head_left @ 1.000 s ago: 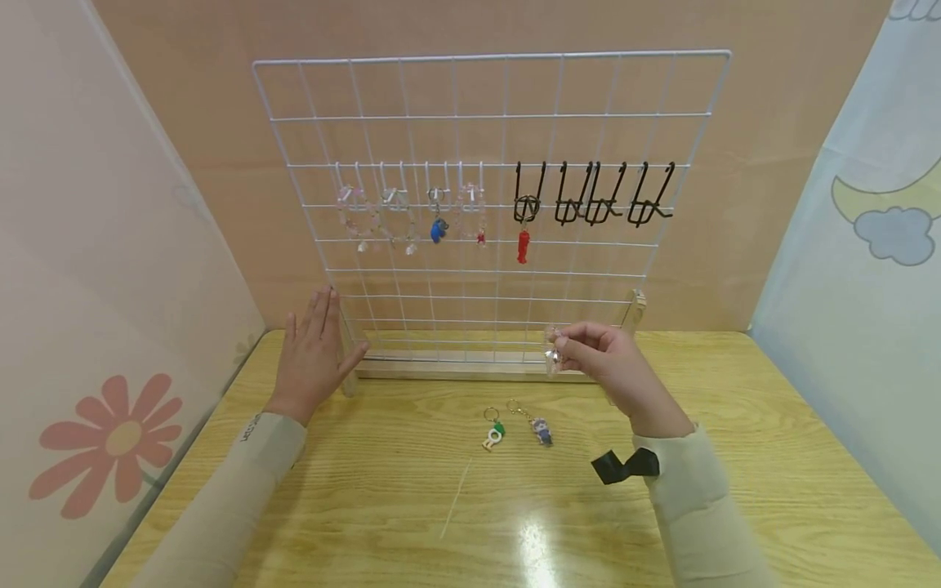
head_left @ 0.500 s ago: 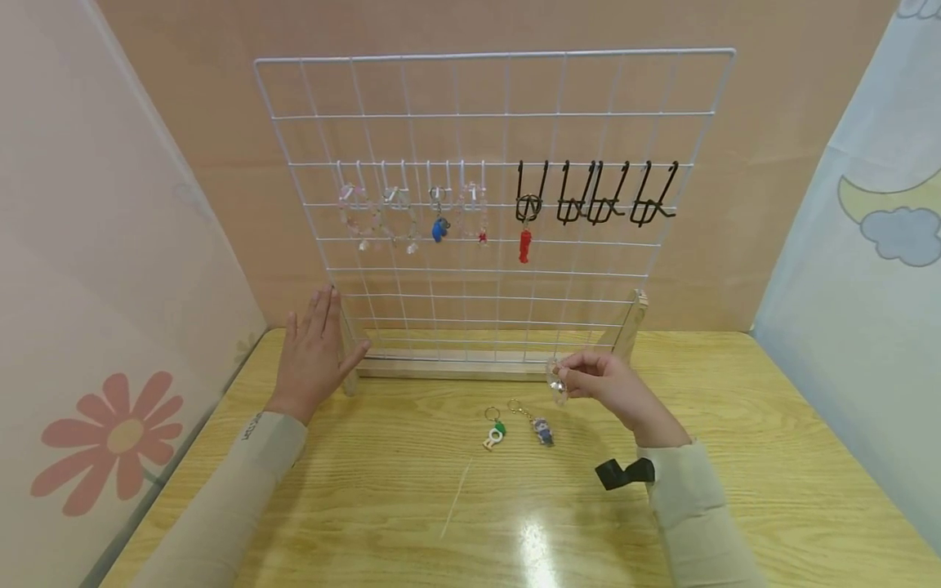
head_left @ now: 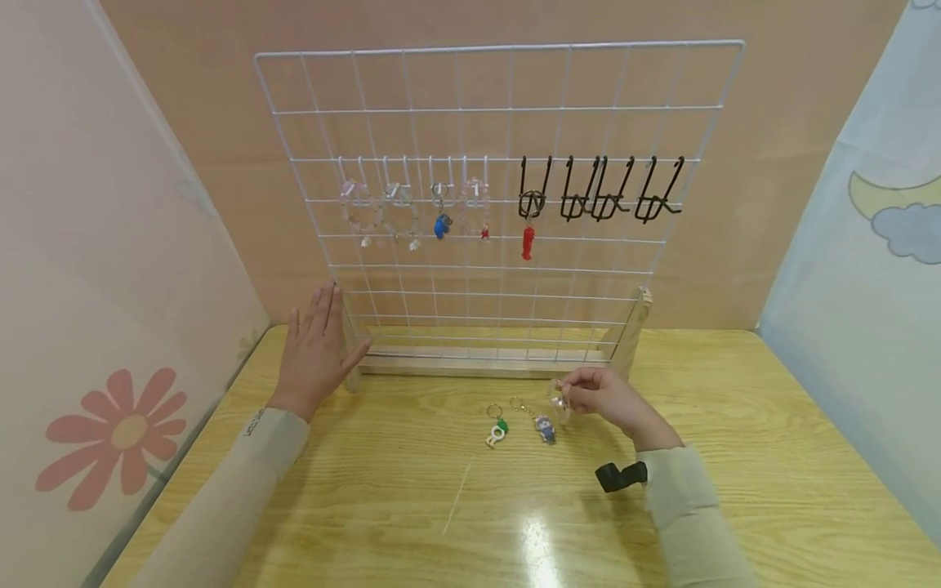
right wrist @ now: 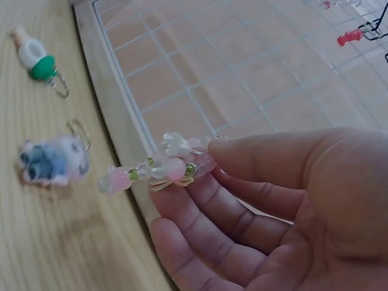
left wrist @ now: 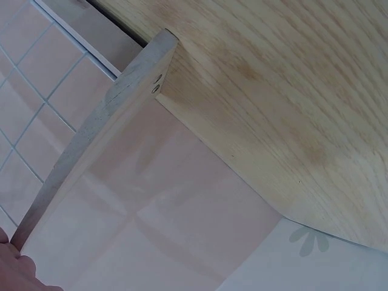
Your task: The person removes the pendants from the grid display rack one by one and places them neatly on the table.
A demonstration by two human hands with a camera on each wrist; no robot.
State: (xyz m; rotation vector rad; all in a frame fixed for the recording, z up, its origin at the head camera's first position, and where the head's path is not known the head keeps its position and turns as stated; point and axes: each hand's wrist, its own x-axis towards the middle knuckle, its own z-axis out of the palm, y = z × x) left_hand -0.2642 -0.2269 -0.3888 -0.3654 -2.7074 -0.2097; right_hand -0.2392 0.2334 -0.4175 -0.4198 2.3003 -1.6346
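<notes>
My right hand (head_left: 613,407) pinches a beaded bracelet (right wrist: 174,168) between thumb and fingers, just above the table. The bracelet has pink, clear and green beads and a white flower-like charm. Close to it on the table lies a keychain with a small blue-grey figure (head_left: 545,429). Left of that lies a green-and-white keychain (head_left: 498,432). With straight fingers, my left hand (head_left: 311,363) rests against the left wooden post (left wrist: 97,124) of the white wire grid rack (head_left: 512,47). Only some fingertips of that hand show in the left wrist view.
White hooks on the rack carry several beaded bracelets and a blue keychain (head_left: 442,226). A red keychain (head_left: 528,243) hangs from the leftmost black hook; other black hooks (head_left: 650,209) are to its right. A wooden base bar (head_left: 441,362) runs along the rack's bottom.
My right hand has lowered from in front of the rack's bottom towards the table, bringing the bracelet near the blue-grey figure keychain. My left hand stays on the post.
</notes>
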